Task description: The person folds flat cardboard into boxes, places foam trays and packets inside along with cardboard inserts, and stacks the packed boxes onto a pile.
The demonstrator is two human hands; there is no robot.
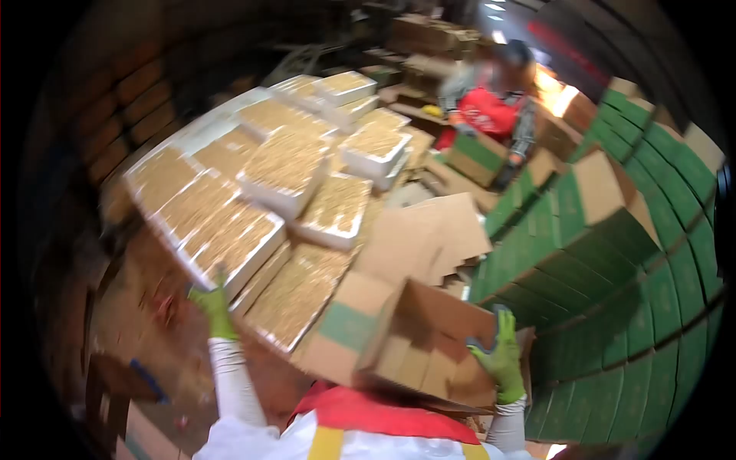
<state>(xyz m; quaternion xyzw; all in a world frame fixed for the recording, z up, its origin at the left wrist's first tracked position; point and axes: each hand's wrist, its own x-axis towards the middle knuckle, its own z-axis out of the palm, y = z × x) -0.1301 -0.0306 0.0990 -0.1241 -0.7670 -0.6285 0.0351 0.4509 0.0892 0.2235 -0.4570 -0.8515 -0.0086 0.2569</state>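
Observation:
My left hand (pixel 213 307), in a green glove, is at the near left edge of a white tray (pixel 261 257) filled with small tan pieces; its fingertips are blurred, and whether they grip the tray is unclear. My right hand (pixel 502 356), also gloved in green, has its fingers spread over the right side of an open cardboard box (pixel 425 307). The box's inside looks bare, and a green band marks its left flap. Several more white trays of tan pieces (pixel 287 161) lie beyond my left hand, some of them stacked.
Flat cardboard sheets (pixel 422 234) lie beyond the box. Green and brown cartons (pixel 598 307) are stacked along the right. At the back, a person in a red apron (pixel 487 111) is behind a green-banded carton (pixel 475 157). Reddish floor (pixel 146 284) shows at the left.

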